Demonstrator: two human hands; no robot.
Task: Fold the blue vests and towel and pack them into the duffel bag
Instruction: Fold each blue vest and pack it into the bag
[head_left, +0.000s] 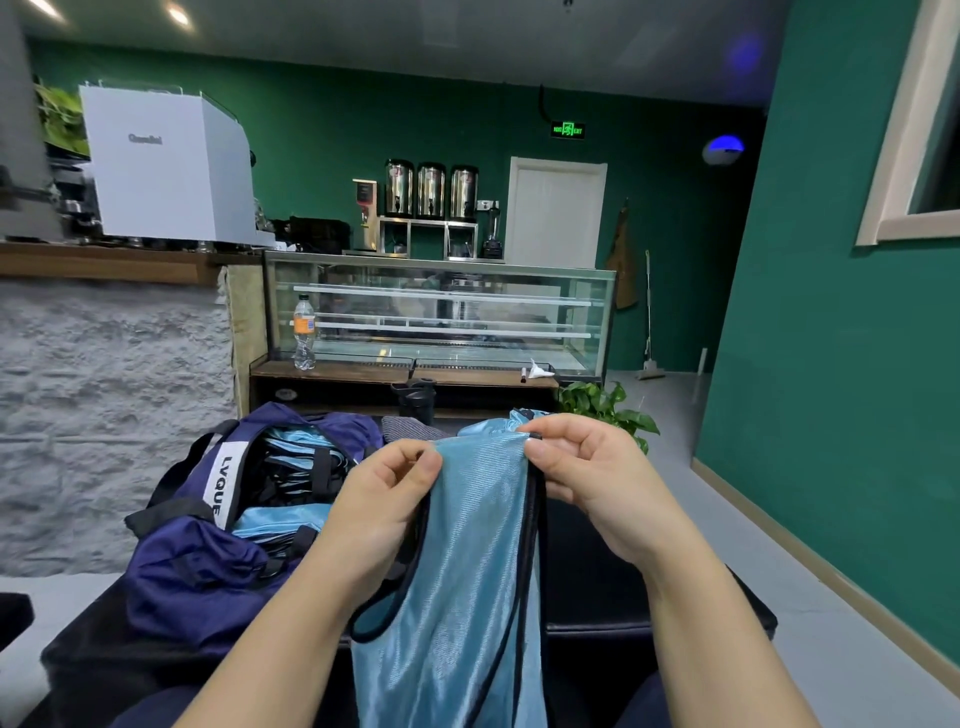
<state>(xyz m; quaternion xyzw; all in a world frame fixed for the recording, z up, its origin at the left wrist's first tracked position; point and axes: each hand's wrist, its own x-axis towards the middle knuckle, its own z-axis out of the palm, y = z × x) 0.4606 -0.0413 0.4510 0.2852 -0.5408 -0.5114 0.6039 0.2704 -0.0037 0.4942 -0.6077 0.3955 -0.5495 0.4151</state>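
Pinching a blue vest — duffel bag (seemingly "LVQUE") beside.

One duffel bag, three urns, one bottle.

A white band on the navy duffel bag carries the black letters "LVQUE", running downward, with the rest hidden. The green lit sign above the white door reads "EXIT" beside a running-figure symbol. Grey lettering on the white machine is too blurred to read.
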